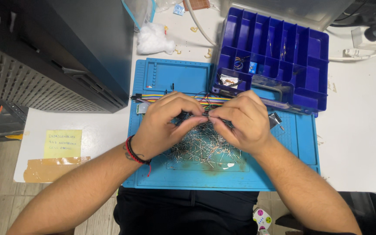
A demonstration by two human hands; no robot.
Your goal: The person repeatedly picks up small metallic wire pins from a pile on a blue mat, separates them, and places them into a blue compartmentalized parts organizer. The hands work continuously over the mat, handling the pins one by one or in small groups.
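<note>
— What's going on over the blue mat [283, 169]?

— Both hands meet above a heap of thin metal leads [203, 148] lying in the middle of it. The left hand [164, 126] and the right hand [242, 124] are pinching one small dark part [206, 114] between them, right where their fingertips touch.

— How tight is the hold?

— Each grip looks nearly closed, thumb against forefinger on that part, the other fingers curled in. What the part is exactly, I can't tell (it's too small and mostly hidden by the fingers).

— Any advice for doing it well?

— I'd say keep the wrists low and close to the mat, so that a slip drops the piece onto the heap rather than off the bench [357, 143]. A light pinch seems wiser than force; those leads look as though they'd bend easily.

— What else is around?

— Just beyond the hands runs a bundle of coloured jumper wires [153, 97], and at the far right a blue compartment box [283, 56] sits open with its near edge on the mat. A tuft of white cotton [153, 40] lies far left, beside a dark case [66, 48].
</note>
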